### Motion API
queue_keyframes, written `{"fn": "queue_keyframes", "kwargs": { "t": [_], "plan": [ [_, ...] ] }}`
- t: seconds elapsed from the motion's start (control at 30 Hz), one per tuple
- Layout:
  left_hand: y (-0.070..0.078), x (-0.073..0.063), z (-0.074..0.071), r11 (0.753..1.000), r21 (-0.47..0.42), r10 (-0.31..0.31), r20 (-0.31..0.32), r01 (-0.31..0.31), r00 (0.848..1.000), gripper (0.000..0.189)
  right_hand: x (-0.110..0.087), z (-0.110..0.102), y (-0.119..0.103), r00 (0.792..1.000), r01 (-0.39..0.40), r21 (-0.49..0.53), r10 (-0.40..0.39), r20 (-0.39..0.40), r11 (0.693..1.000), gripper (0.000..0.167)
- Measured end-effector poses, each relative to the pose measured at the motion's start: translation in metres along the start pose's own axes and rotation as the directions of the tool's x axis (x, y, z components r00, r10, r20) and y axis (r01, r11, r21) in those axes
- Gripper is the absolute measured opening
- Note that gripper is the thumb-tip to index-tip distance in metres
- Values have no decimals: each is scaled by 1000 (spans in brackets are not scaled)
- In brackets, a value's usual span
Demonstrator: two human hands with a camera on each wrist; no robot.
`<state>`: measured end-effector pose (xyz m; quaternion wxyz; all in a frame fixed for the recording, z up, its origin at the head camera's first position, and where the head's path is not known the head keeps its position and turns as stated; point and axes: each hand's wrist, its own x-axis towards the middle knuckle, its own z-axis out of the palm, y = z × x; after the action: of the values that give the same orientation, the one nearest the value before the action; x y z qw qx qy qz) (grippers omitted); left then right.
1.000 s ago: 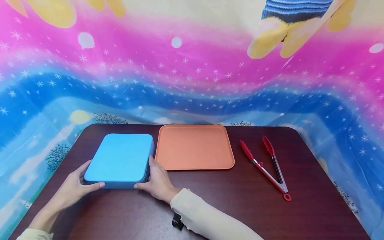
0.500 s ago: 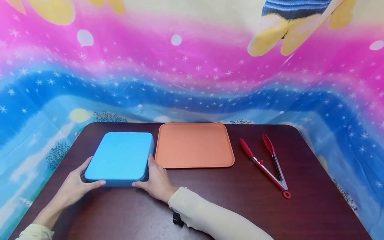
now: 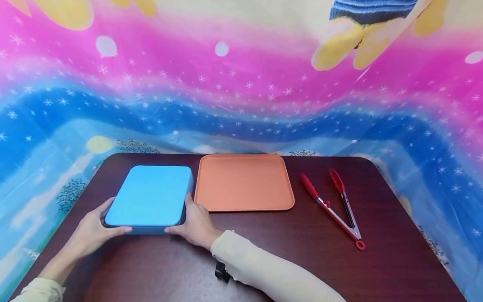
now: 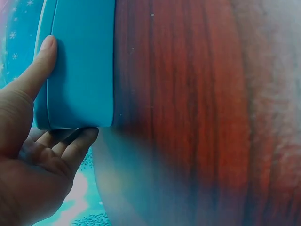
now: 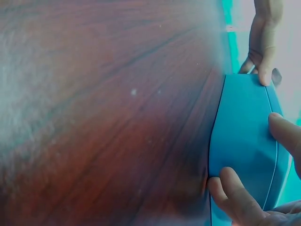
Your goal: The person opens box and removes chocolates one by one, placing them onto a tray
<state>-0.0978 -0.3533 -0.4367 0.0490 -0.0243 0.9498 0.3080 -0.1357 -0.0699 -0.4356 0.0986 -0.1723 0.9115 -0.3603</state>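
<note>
A light-blue box (image 3: 151,197) with a rounded flat lid rests on the table's left side; the lid seam shows in both wrist views. My left hand (image 3: 88,233) grips its near left corner, thumb along the front wall and fingers at the left side. At the near right corner my right hand (image 3: 198,224) holds the box, its thumb on the front wall and other fingers against the right side. In the right wrist view, fingertips (image 5: 230,181) of that hand press low on the box wall near the tabletop. The lid is on, so the inside is hidden.
An orange tray (image 3: 245,184) lies right beside the box at the table's back. Farther right lie spread tongs (image 3: 336,218) with red tips. The dark wooden table (image 3: 264,247) has a patterned cloth (image 3: 241,96) hanging behind and around it.
Both hands keep their hold, and the box stays in place beside the tray. Only the head view has shifted slightly, with the table appearing a little higher.
</note>
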Motion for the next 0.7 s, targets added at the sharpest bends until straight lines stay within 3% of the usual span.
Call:
{"fn": "queue_keyframes", "kwargs": {
  "t": [0.27,0.7],
  "plan": [
    [-2,1,-1,1000,-9,-16,36,16,999,118,-4,4,0,1000,21,13,-21,21,1000,114],
    [-1,5,1,1000,3,-13,18,13,1000,119,-2,4,3,999,39,9,-39,24,999,112]
  ]
}}
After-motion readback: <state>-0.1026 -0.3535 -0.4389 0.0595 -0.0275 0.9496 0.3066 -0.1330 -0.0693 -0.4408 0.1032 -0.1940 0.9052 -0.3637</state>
